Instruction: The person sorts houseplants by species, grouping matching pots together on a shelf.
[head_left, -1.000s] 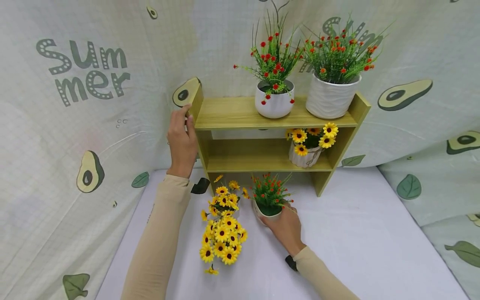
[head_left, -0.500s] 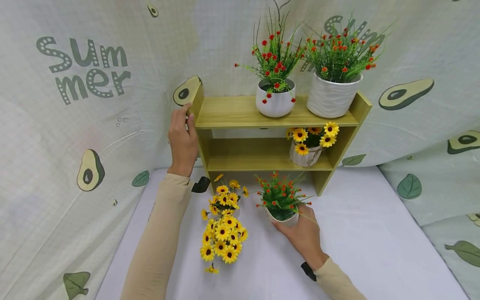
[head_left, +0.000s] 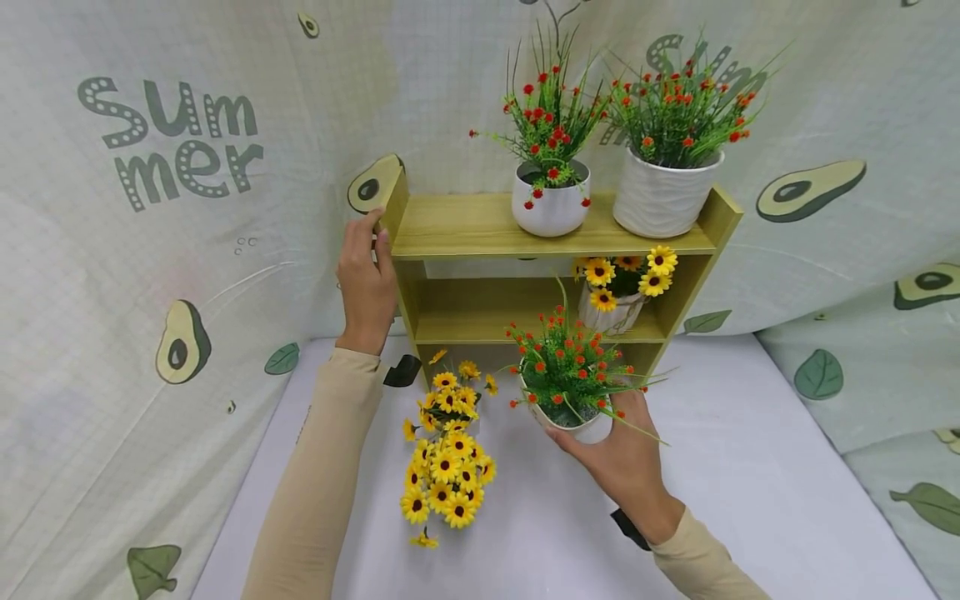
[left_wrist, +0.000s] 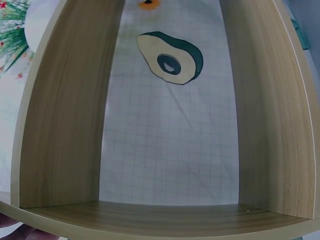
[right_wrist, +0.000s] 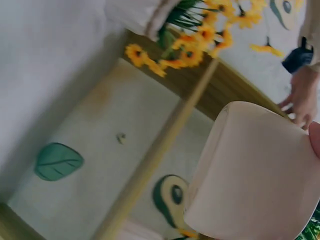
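My right hand grips a white pot of red-flowered green grass, held up before the lower part of a wooden shelf. Its thumb presses the pot's near side. In the right wrist view the pot's smooth wall fills the lower right. At the shelf's upper left side panel, my left hand holds on, index finger at the edge and thumb at the front. Only some fingertips show behind the panel in the left wrist view.
On the top board stand a round white pot and a ribbed white pot, both red-flowered. A pot of yellow flowers sits on the middle board's right. More yellow flowers stand on the white table between my arms.
My right hand has lifted the potted red-flowered plant off the table area, moving it right and then up towards the shelf. The left hand has stayed at the side panel.
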